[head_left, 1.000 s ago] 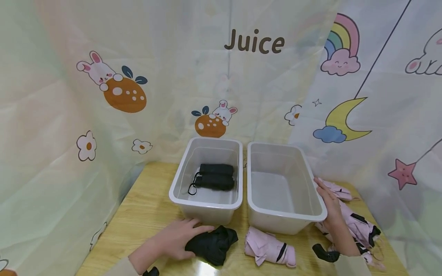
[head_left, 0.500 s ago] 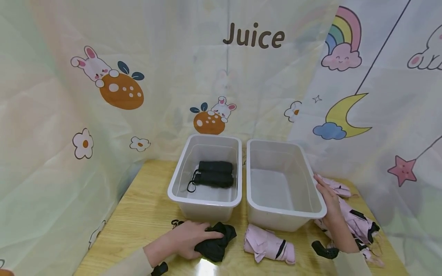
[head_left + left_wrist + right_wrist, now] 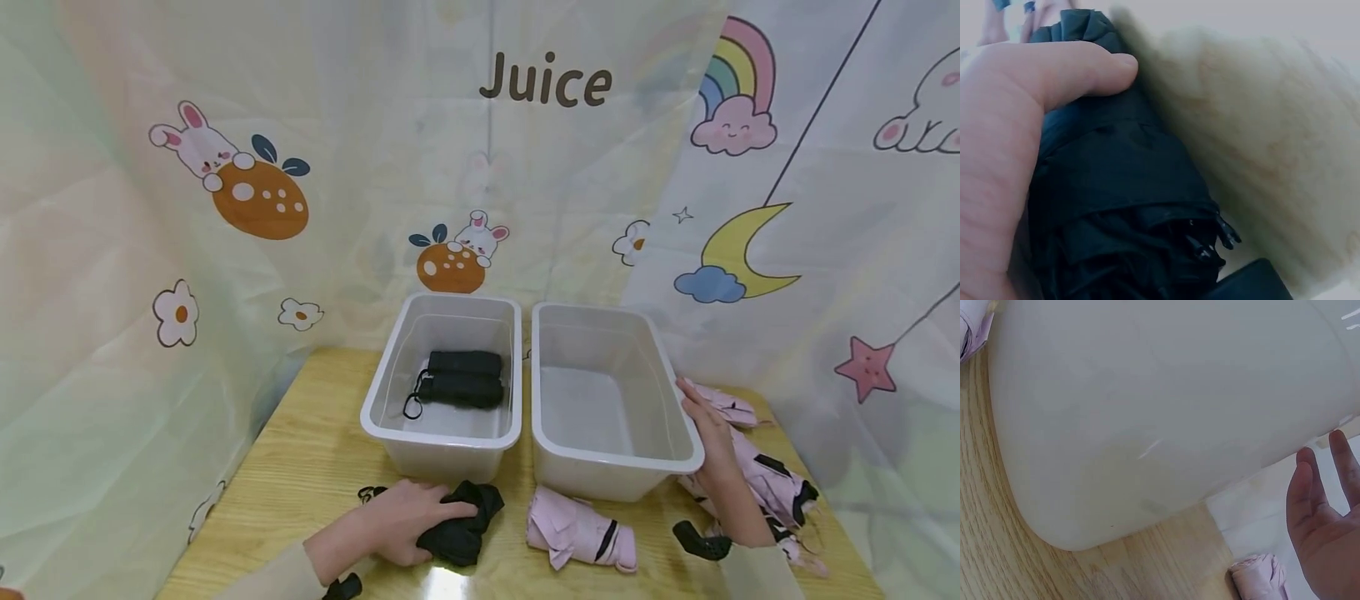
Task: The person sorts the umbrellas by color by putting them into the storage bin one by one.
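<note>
My left hand (image 3: 408,521) grips a black folded umbrella (image 3: 467,533) lying in front of the left bin. In the left wrist view the thumb lies across the umbrella's rolled cloth (image 3: 1116,162), and rib tips (image 3: 1207,250) stick out at its lower end. A black cord loop (image 3: 369,493) shows behind the hand. My right hand (image 3: 716,442) is at the outer right side of the right white bin (image 3: 622,462). Its fingers are fairly straight, with fingertips (image 3: 1305,455) right at the bin's wall in the right wrist view.
Two black folded umbrellas (image 3: 461,390) lie in the left white bin (image 3: 442,443). A pink folded umbrella (image 3: 577,529) lies before the right bin. More pink umbrellas (image 3: 772,483) are piled at the table's right edge. A printed curtain (image 3: 360,192) stands behind the bins.
My left hand has moved right onto the black umbrella and closed its fingers round it, uncovering the cord loop. The right hand stays at the bin's side. The head view has shifted slightly.
</note>
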A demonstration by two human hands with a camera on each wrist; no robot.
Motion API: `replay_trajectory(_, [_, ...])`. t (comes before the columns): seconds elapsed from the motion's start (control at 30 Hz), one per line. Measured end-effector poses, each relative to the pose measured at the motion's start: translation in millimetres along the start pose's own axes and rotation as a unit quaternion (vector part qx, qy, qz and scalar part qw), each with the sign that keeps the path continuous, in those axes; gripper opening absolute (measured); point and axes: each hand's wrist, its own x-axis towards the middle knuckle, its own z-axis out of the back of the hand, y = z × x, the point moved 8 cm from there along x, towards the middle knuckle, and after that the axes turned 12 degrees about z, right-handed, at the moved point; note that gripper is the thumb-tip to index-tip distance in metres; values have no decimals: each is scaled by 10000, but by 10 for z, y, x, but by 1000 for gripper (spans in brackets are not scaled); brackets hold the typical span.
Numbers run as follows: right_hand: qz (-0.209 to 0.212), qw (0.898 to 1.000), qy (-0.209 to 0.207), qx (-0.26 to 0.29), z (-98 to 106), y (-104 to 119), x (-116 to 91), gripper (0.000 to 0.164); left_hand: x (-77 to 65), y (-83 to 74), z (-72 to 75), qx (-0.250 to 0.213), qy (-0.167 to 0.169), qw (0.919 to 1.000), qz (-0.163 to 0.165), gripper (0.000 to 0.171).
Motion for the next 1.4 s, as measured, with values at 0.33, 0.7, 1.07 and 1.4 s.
replay_trajectory(0.33, [-115,9998,-117,-77,87,-32,-26,51,-138,-183,597,-88,-228,9997,16,85])
replay_trajectory(0.7, [70,9999,72,90,78,4,2,51,-186,-390,1589,6,-809,9967,-59,83])
replay_trajectory(1.07, [7,9994,195,278,62,-11,-2,51,289,240,2115,-26,-899,9959,122,82])
replay_trajectory(1.4, [28,9993,218,289,10,-22,25,49,907,1024,2030,-345,-296,9961,756,88])
